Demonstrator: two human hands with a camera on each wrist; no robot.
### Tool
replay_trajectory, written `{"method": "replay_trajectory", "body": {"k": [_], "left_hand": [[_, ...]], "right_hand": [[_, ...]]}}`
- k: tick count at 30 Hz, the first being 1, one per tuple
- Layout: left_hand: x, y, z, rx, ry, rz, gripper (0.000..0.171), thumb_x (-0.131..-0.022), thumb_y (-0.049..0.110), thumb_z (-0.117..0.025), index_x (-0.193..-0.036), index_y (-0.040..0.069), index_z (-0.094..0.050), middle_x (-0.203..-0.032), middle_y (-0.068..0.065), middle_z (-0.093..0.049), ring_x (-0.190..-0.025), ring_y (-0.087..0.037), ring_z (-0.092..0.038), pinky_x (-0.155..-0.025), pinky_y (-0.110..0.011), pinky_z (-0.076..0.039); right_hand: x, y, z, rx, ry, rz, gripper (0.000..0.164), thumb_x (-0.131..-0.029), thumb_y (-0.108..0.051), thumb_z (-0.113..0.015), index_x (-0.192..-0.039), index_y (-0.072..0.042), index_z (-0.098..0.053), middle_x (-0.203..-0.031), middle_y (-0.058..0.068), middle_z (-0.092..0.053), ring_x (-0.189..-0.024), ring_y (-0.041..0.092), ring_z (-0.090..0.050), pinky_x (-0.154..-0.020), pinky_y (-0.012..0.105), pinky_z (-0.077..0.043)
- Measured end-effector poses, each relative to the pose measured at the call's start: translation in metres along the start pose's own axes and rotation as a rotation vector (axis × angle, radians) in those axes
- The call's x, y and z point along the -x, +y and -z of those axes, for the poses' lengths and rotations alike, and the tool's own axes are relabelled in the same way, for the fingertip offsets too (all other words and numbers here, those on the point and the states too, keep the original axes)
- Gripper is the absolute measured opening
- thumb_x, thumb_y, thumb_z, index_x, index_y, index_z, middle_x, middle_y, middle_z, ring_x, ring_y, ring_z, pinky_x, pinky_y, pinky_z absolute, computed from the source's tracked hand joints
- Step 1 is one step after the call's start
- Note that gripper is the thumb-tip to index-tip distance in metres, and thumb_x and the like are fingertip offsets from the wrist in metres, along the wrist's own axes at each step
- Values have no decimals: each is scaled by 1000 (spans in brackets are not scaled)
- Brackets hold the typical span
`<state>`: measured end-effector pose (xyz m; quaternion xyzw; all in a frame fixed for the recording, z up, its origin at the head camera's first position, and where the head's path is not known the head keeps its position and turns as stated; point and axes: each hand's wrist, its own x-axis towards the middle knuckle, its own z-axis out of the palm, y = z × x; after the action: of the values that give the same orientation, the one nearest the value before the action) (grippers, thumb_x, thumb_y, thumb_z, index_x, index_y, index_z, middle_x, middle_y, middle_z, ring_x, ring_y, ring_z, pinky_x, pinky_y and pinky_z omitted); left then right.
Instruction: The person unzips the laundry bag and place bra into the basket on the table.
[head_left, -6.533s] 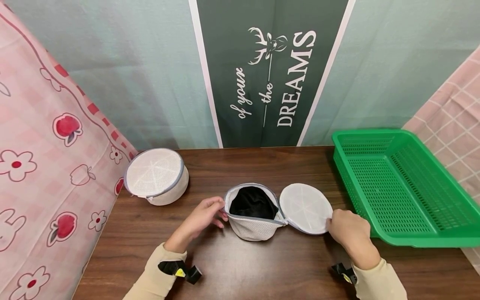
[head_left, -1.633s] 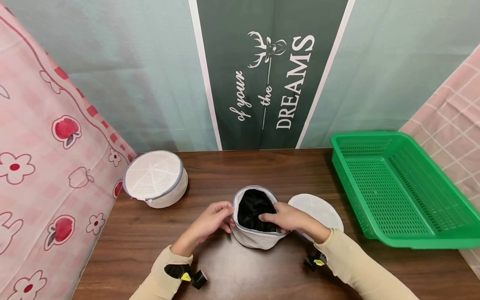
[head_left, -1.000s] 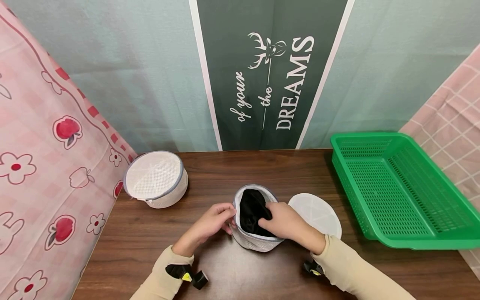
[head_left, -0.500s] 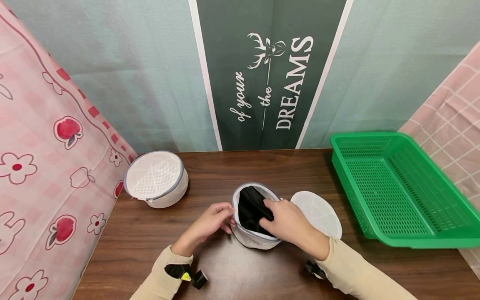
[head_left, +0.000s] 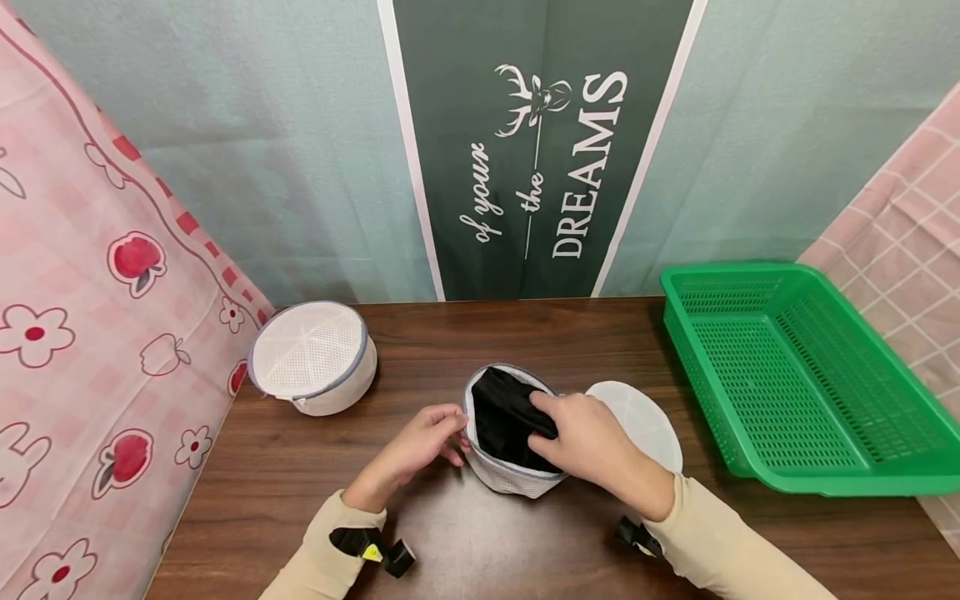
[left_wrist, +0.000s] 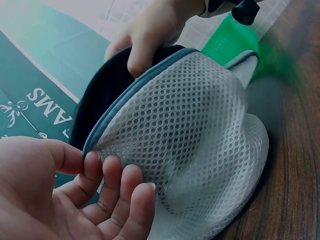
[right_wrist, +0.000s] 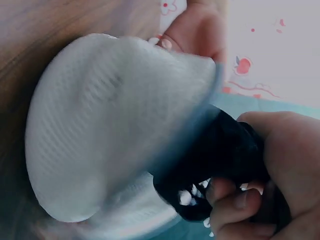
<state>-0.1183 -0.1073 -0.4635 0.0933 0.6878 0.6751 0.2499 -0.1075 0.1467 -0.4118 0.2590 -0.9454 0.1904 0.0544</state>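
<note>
One person's left hand (head_left: 426,437) pinches the rim of one unzipped mesh bag (head_left: 510,479) on a brown table (head_left: 442,346), while the right hand (head_left: 588,437) grips one black cloth (head_left: 504,398), partly inside that bag. One round lid (head_left: 641,421) lies beside it, partly behind the right hand. A second mesh bag (head_left: 341,387), lid on, stands at left; one green basket (head_left: 780,383) sits at right.

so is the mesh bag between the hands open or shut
The mesh bag is open: its round lid lies out to the side, and black cloth shows inside, gripped by the right hand.
</note>
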Motion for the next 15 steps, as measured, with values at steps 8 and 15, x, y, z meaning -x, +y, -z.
{"method": "replay_trajectory", "body": {"k": [8, 15], "left_hand": [[-2, -2, 0, 5, 5, 8, 23, -102, 9, -47, -82, 1, -55, -78, -3, -59, -73, -17, -59, -59, -25, -55], [-1, -1, 0, -6, 2, 4, 24, -102, 10, -47, -82, -1, -55, -79, -3, -59, -71, -18, -60, -59, -25, -56]], "right_hand": [[-1, 6, 10, -68, -2, -5, 28, -74, -15, -77, -80, -20, -50, -60, -11, -41, -53, 10, -37, -49, 27, -35], [0, 8, 16, -122, -12, -17, 26, -77, -12, -74, -80, -22, -50, -60, -13, -39, -53, 6, -37, -50, 24, -36]]}}
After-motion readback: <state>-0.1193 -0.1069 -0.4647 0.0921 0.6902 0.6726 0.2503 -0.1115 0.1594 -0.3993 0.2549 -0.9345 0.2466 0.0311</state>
